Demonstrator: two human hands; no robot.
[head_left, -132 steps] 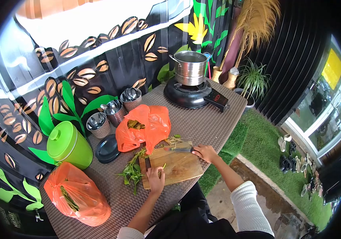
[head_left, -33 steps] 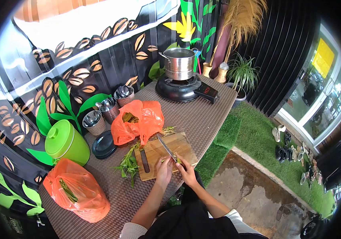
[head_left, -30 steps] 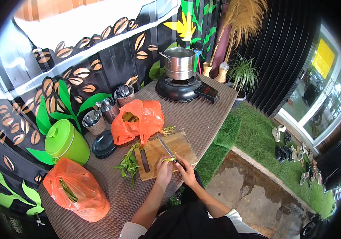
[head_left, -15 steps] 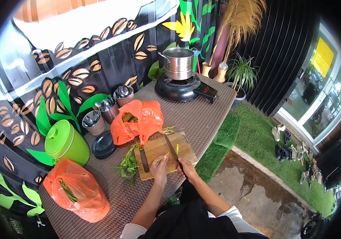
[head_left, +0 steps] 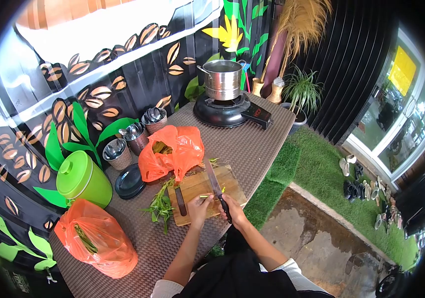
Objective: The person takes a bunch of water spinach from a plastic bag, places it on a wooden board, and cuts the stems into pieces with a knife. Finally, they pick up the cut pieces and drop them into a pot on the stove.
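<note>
Green stem (head_left: 205, 196) lies mid cutting board (head_left: 232, 182), which sits at the table's (head_left: 257, 149) near edge. Left hand (head_left: 198, 206) fingers pinch it down. Right hand (head_left: 233, 212) fingers are wrapped round the knife (head_left: 214, 180) handle, blade just beside the left fingertips. Risk: the thin stem rolls and the blade skids into fingers. The board could also shift off that edge.

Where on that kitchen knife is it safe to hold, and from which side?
By the black handle, from the near edge of the cutting board. The knife has its blade pointing away toward the orange bag and its handle toward the person, where the right hand wraps it. The left hand holds a green stem beside the blade.
</note>
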